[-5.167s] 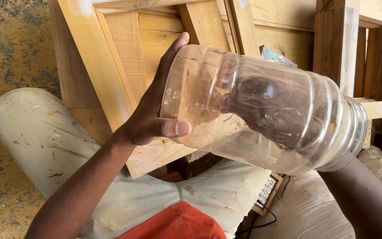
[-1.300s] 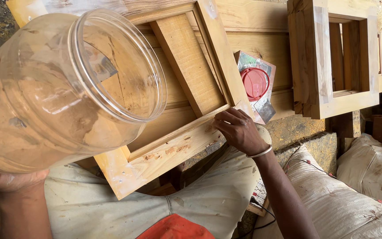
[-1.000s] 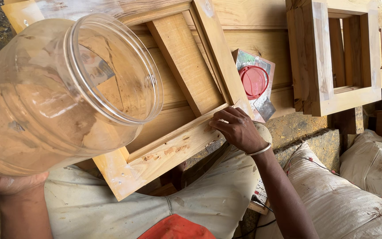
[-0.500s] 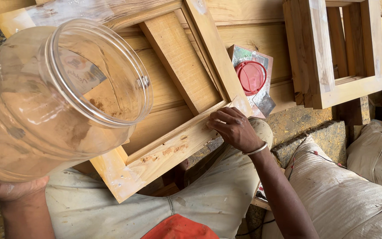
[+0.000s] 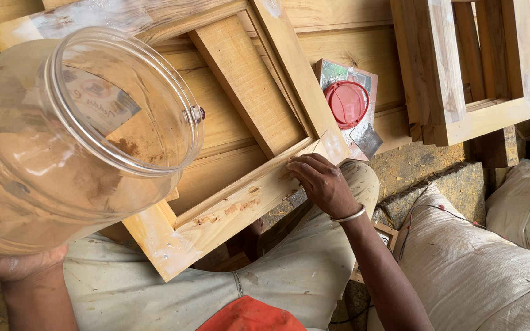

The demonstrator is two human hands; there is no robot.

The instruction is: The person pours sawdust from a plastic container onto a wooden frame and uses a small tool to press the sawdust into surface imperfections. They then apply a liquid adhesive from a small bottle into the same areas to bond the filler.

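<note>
The wooden frame [image 5: 228, 202] lies across the lap. The clear jar [image 5: 75, 141], tilted and open-mouthed with brown residue inside, rests on the left hand [image 5: 13, 266], fingers curled beneath. The right hand [image 5: 323, 184] presses the frame's corner, fingers together. A red lid [image 5: 346, 103] lies beyond.

Even, soft daylight, bright and warm, with faint shadows only under the wood frame [image 5: 240, 184]. White glare streaks the clear jar [image 5: 75, 141], which looms close and slightly soft. Elsewhere focus is sharp.

Left hand [image 5: 13, 266] under clear jar [image 5: 75, 141]; right hand [image 5: 323, 184] on wooden frame [image 5: 228, 208]
</note>
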